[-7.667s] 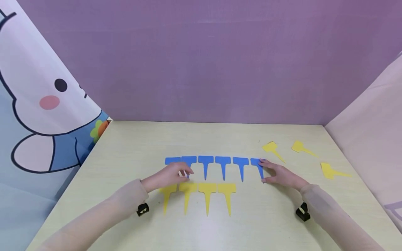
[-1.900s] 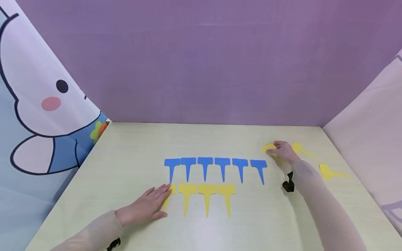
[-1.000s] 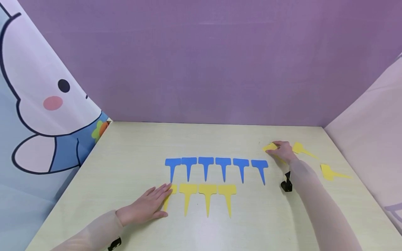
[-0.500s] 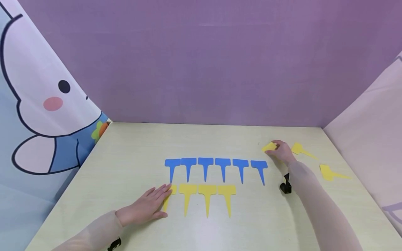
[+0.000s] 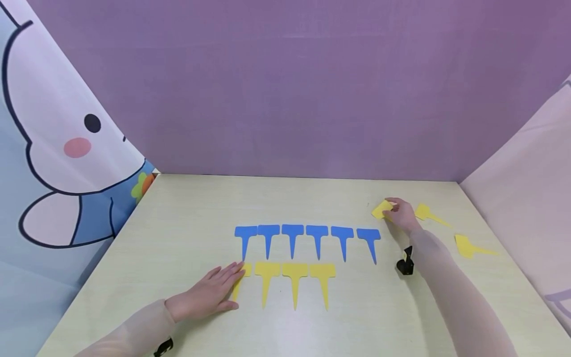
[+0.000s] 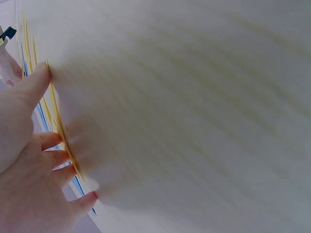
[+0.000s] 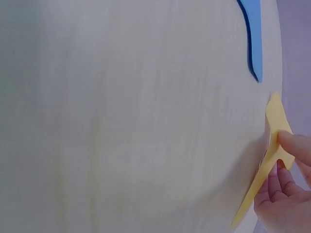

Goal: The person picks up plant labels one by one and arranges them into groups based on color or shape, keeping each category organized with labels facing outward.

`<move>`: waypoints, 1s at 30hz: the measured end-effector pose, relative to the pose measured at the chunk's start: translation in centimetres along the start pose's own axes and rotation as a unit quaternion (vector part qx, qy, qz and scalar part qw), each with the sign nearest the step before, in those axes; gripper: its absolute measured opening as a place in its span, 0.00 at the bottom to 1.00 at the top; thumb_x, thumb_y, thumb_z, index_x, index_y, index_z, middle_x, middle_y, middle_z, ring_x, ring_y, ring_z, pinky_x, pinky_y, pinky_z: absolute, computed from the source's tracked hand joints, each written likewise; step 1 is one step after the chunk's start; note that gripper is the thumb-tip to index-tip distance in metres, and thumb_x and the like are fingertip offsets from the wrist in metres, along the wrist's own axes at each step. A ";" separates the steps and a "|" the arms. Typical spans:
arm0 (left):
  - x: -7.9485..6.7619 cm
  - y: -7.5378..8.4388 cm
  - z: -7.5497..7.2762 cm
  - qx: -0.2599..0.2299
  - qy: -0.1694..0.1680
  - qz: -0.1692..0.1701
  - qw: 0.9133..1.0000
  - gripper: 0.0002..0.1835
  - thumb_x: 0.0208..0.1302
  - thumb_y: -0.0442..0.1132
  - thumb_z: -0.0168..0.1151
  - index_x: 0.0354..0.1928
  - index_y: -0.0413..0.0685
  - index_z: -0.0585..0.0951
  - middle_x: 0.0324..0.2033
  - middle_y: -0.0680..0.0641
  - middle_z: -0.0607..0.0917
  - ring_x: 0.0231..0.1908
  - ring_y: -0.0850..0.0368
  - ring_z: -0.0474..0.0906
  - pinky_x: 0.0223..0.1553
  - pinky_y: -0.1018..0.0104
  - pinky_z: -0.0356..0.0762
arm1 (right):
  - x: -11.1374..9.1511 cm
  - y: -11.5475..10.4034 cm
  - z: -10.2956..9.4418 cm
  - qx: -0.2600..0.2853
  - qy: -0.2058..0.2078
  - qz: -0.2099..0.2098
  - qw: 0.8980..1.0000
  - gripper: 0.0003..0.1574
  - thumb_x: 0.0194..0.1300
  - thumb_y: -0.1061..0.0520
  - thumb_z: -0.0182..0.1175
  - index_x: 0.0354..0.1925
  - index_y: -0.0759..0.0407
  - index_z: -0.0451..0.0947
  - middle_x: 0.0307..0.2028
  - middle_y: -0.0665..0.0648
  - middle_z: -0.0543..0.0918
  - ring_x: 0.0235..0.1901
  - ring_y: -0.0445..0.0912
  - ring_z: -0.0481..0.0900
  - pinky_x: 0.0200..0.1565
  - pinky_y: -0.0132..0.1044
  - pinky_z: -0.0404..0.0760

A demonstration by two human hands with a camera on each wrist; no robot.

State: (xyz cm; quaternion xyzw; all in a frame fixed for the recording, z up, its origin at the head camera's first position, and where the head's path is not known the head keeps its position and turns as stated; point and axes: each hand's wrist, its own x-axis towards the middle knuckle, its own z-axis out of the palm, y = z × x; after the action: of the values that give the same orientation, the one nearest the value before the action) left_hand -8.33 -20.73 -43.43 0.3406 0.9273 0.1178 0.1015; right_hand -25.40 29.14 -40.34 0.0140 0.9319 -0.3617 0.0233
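Observation:
My right hand pinches a yellow T-shaped plant label at the back right of the table. In the right wrist view the thumb lies on one face of that label and fingers are behind it; it tilts up off the table. My left hand lies with straight fingers over the leftmost yellow plant label of the front row, covering part of it. Beside it lie the other yellow labels of that row. A row of several blue T-shaped plant labels lies behind them.
Two loose yellow labels, one near the right hand and one farther right, lie on the pale table. A purple cloth wall rises behind the table, with printed cloth at the left.
My right hand has gone from the rightmost blue label to a loose yellow one and tilted it up. My left hand has moved from the blue row to the leftmost yellow label.

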 end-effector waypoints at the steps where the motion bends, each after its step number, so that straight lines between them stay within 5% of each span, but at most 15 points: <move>1: 0.0 0.0 0.0 -0.001 0.001 0.002 1.000 0.40 0.59 0.60 0.47 0.64 0.38 0.57 0.66 0.41 0.53 0.64 0.45 0.49 0.61 0.46 0.50 | 0.0 0.0 0.0 0.003 0.003 0.001 1.000 0.29 0.61 0.63 0.52 0.60 0.68 0.59 0.45 0.72 0.69 0.42 0.58 0.69 0.38 0.39 0.73; 9: 0.0 0.2 -0.3 -0.007 -0.005 -0.001 1.000 0.40 0.59 0.59 0.48 0.64 0.37 0.57 0.66 0.41 0.53 0.64 0.45 0.48 0.61 0.46 0.49 | -0.2 -0.5 -0.2 0.033 0.030 0.021 0.999 0.25 0.64 0.63 0.47 0.59 0.68 0.62 0.50 0.72 0.67 0.46 0.58 0.67 0.37 0.35 0.72; 21: 0.0 0.3 -0.4 -0.008 -0.008 -0.007 1.000 0.39 0.59 0.59 0.48 0.64 0.38 0.57 0.66 0.41 0.53 0.65 0.45 0.48 0.61 0.46 0.49 | -0.3 -0.9 -0.5 0.104 0.045 0.077 0.991 0.26 0.65 0.58 0.47 0.60 0.64 0.62 0.44 0.64 0.70 0.32 0.43 0.73 0.29 0.24 0.74; 30: -0.2 0.2 -0.4 0.002 0.003 0.003 1.000 0.39 0.59 0.58 0.49 0.64 0.36 0.58 0.65 0.40 0.54 0.64 0.45 0.49 0.60 0.46 0.51 | -1.7 -1.9 -0.7 0.163 0.037 0.060 0.984 0.27 0.64 0.58 0.48 0.60 0.69 0.60 0.42 0.65 0.72 0.29 0.36 0.74 0.34 0.28 0.78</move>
State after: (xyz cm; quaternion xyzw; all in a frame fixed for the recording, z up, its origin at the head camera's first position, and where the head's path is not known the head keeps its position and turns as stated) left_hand -8.16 -20.77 -42.98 0.3434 0.9267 0.1176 0.0972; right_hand -23.80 28.22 -38.45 0.0871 0.8581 -0.5059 0.0083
